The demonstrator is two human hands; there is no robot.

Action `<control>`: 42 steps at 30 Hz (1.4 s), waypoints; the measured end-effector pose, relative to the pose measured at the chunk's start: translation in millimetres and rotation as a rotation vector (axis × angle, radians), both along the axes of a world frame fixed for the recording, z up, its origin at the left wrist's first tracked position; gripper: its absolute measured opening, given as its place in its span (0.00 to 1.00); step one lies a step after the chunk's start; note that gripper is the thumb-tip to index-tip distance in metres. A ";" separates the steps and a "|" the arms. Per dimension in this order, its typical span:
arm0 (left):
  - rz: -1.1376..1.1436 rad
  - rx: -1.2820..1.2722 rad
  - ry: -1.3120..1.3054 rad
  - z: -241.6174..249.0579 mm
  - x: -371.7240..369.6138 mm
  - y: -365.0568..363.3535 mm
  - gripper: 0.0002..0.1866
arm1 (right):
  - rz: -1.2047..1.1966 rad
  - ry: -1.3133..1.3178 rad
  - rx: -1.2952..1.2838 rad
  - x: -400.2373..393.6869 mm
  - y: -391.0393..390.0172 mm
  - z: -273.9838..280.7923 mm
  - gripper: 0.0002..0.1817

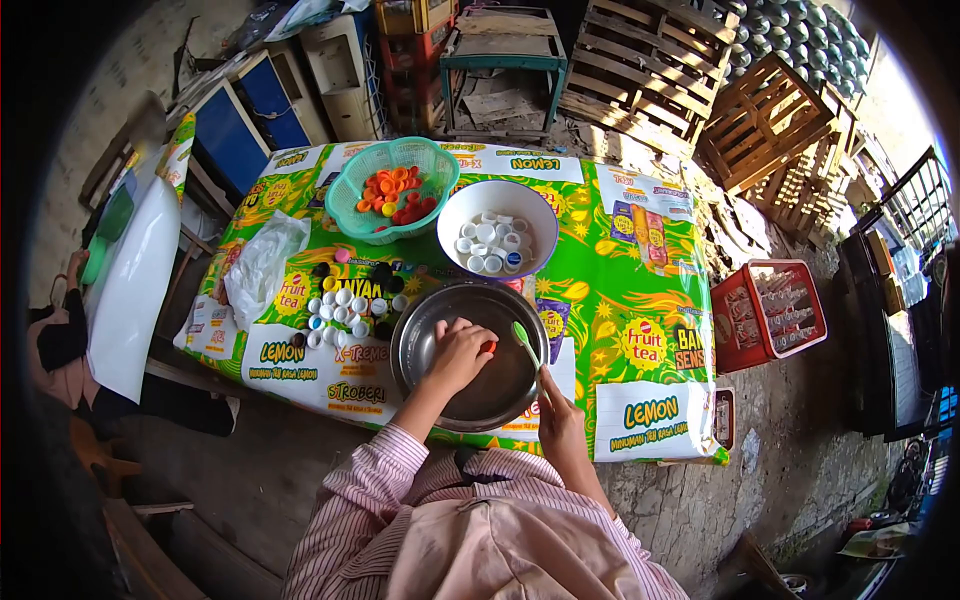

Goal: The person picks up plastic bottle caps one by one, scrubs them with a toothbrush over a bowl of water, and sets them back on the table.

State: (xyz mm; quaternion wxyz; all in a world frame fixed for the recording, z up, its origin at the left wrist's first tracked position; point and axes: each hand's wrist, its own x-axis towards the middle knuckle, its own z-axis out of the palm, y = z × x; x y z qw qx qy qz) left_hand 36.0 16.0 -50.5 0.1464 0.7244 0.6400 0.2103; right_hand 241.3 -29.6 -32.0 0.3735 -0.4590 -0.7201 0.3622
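Two sorted lots of bottle caps are already set apart at the far side of the surface (640, 300): orange and red caps in the green basket (392, 190), white caps in the white bowl (497, 228). A further group of loose caps (345, 308), white, dark and mixed, is laid out on the printed cloth left of the metal basin (480, 355) and appears yet to be dealt with. The work is therefore judged partly done, with a fair share outstanding.

The left hand (458, 355) is held inside the basin, fingers closed on a small orange cap (488, 347). The right hand (562, 425) is clamped on the handle of a green toothbrush (527, 345), whose head is raised over the basin beside the cap. Whether water lies in the basin cannot be told from this view.

A crumpled clear plastic bag (262, 262) is noted at the left edge of the surface. A red crate (765, 312) stands on the ground to the right, and wooden pallets (690, 75) are stacked behind. Another person's sleeve (62, 335) is seen at the far left. Nothing is found obstructing either hand; only the loose caps crowd the basin's left rim.
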 end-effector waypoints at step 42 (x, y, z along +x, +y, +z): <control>0.091 0.227 -0.331 22.7 -0.2 -54.1 0.08 | 0.061 -0.367 -0.042 -7.8 -6.2 54.0 0.21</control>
